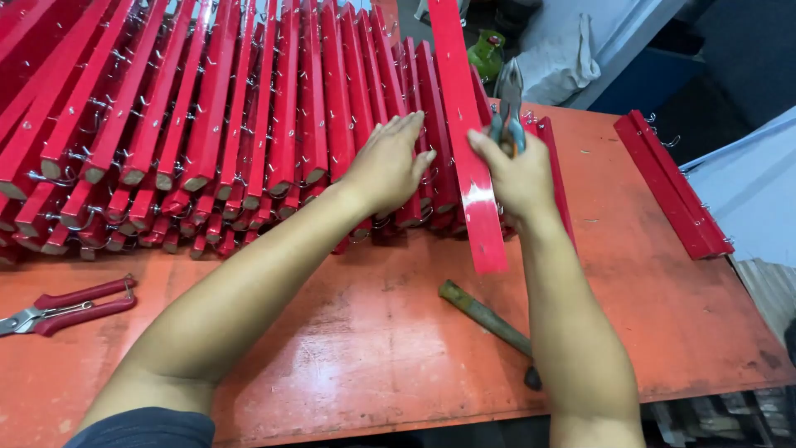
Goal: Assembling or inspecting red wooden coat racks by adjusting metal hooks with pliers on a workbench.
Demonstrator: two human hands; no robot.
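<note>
We look down on an orange worktop (373, 348) where a long row of red painted slats (207, 124), each fitted with small metal hooks, leans stacked across the back. Our left hand (390, 162) lies flat and open against the end of that stack, holding nothing, only steadying it. Our right hand (518, 174) has its grip closed round a pair of blue-handled pliers (508, 104), and the same hand presses against one loose red slat (464, 141) that stands tilted just beside the stack — whether the fingers wrap it we cannot tell. Most slats already sit in the row; a small pile of red slats (672, 187) waits well apart at the right edge. Red-handled pliers (62, 307) lie at the left, and a hammer (489, 319) lies near our right forearm.
</note>
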